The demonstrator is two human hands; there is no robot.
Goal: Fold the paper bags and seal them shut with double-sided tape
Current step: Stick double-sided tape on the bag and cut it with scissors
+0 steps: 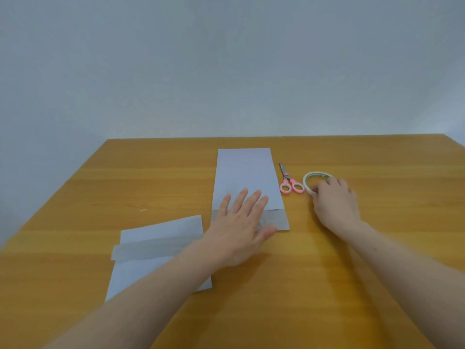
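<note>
Pressing hand: the left hand (239,222) lies flat, fingers straight and spread, on the near end of the middle paper bag (245,177).
Middle paper bag: white, lying flat and lengthwise away from the person at the centre of the desk (151,177); its near end is folded over into a narrow flap (280,220), and the left hand's thumb rests on that flap.
Right hand: the right hand (336,202) reaches to the roll of tape (314,181), fingers curled over the roll's near right side, gripping it.
Roll of tape: a white ring lying flat on the desk, just right of the scissors (289,181).
Scissors: pink handles toward the person, blades together and pointing away, lying between the middle bag and the tape, close beside the bag's right edge.
Second paper bag (156,250): white, lying flat to the near left, tilted, with a folded band across it; the left forearm crosses over its near right corner.
Desk: orange-brown wood, against a pale wall (226,59).
</note>
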